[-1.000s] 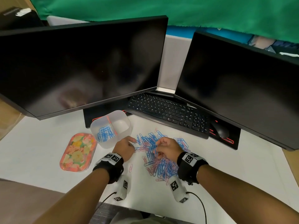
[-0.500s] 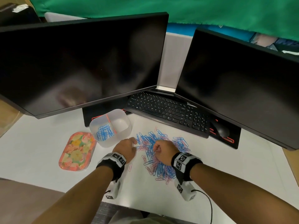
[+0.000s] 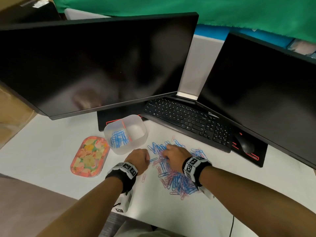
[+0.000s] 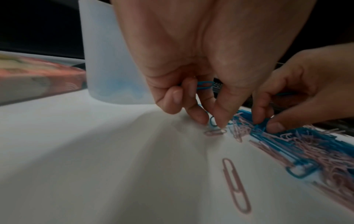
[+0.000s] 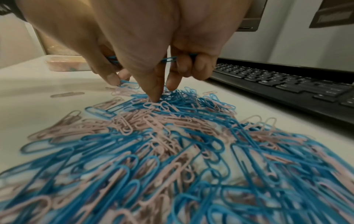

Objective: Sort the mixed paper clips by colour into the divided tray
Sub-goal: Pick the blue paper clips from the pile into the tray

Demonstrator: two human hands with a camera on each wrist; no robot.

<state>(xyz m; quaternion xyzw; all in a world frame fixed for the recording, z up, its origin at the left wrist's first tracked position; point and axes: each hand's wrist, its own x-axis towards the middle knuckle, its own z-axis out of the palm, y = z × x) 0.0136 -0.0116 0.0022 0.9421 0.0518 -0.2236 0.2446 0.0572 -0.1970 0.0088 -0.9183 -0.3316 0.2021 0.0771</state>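
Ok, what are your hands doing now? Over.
Left hand and right hand both pinching blue clips. Tray holds blue only. Nothing in the way.

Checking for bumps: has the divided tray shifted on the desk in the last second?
No. The divided tray keeps its spot beside the keyboard, just off its left corner; only the camera view shifted.

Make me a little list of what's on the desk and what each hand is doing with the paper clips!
Pile: mixed blue and pink paper clips on the white desk
Divided tray: blue clips in its left part, right part looks empty
Left hand: fingers curled, holding blue clips
Right hand: holding blue clips, picking in the pile
Loose pink clip: lies apart from the pile
Nearby: flowery tray, keyboard
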